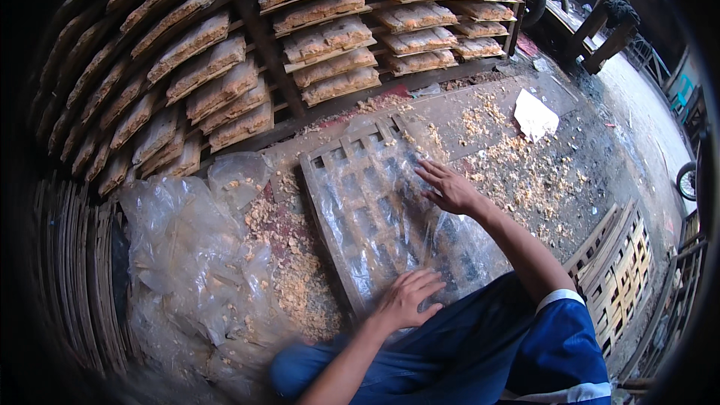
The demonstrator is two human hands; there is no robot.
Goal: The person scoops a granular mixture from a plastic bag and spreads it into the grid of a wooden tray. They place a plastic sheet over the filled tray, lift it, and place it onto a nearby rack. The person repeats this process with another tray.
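Before me on the floor lies a woven bamboo tray with a wooden edge, a sheet of clear plastic spread over it. My right hand is at the tray's far right part, fingers stretched out over the plastic. Near the tray's close end, my left hand rests on or just over the plastic with its fingers spread. Neither hand holds anything. Whether the palms press on the sheet cannot be told. My bent knee and the right arm hide the tray's near right part.
A heap of crumpled plastic sheets lies to the left. Crumbs litter the floor around the tray. Racks of loaded boards stand behind. Stacked bamboo trays are at the left, more woven trays at the right. A white piece lies farther off.
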